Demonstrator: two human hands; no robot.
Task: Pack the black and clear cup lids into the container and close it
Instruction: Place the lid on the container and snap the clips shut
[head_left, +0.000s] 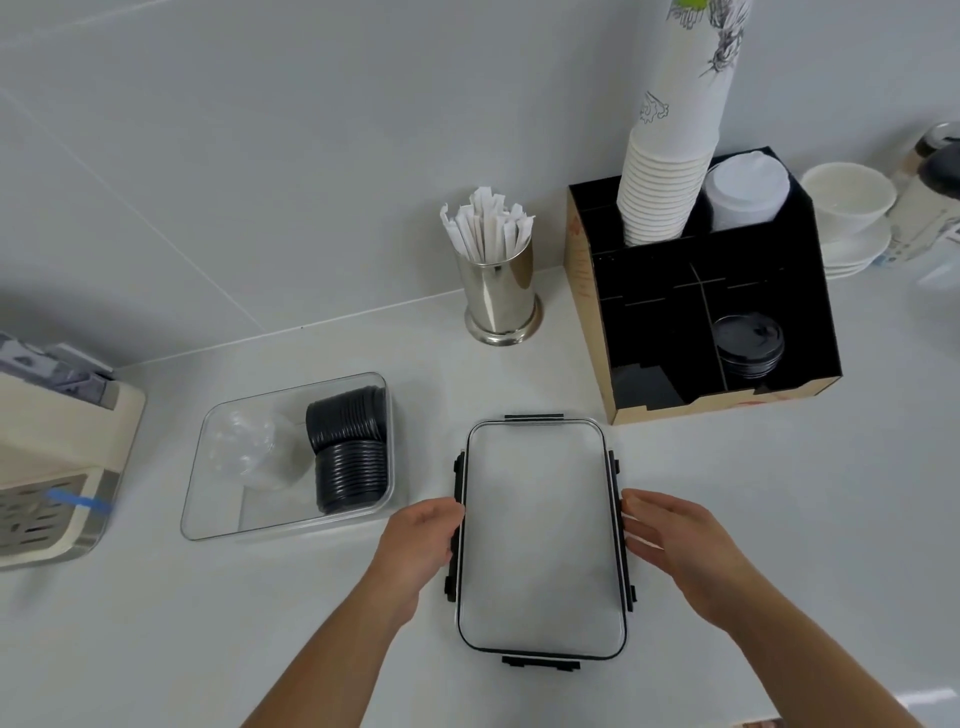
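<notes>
A clear rectangular container (208, 512) stands on the counter at the left. Inside it lie two stacks of black cup lids (350, 452) on their sides and a stack of clear cup lids (249, 452). The container's clear lid with black clips (540, 540) lies flat on the counter in front of me. My left hand (421, 540) touches its left edge and my right hand (670, 540) touches its right edge, fingers curled at the side clips.
A black and cardboard organiser (649, 332) at the back right holds stacked paper cups (670, 156), white lids and more black lids (748, 345). A steel cup of wrapped straws (498, 296) stands by the wall. White bowls sit far right, a cream machine (62, 452) far left.
</notes>
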